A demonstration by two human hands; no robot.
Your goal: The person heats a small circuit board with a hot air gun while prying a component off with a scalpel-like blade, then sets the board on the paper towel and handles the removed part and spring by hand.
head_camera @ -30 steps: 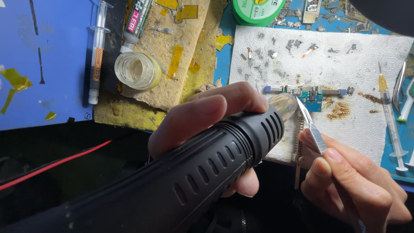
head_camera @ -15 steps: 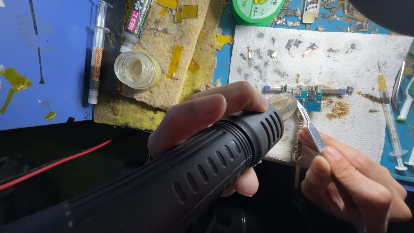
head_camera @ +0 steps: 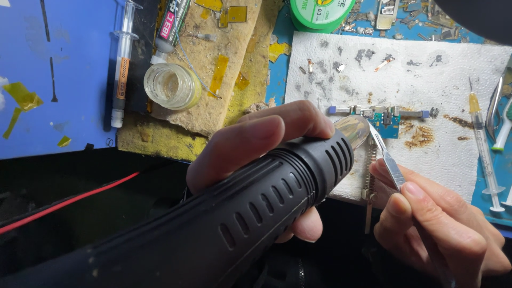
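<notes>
Two hands at work over paper towel (head_camera: 426,69). Left hand (head_camera: 256,154) wrapped tight round black hot-air gun (head_camera: 224,224); metal nozzle (head_camera: 356,130) aimed at small blue circuit board (head_camera: 386,118), tip just beside it. Right hand (head_camera: 442,229) pinches tweezers (head_camera: 386,160) between thumb and fingers; points near board edge, contact not discernible. Board lies on towel amid brown flux stains.

Step in hand, by judgement: heating of joint. Next move calls for steady nozzle and light tweezer touch on softened part. Syringe (head_camera: 482,149) lies right of board.

Left hand (head_camera: 256,154) gripping hot-air gun (head_camera: 224,224), right hand (head_camera: 442,229) holding tweezers (head_camera: 386,157), small circuit board (head_camera: 386,116)
</notes>
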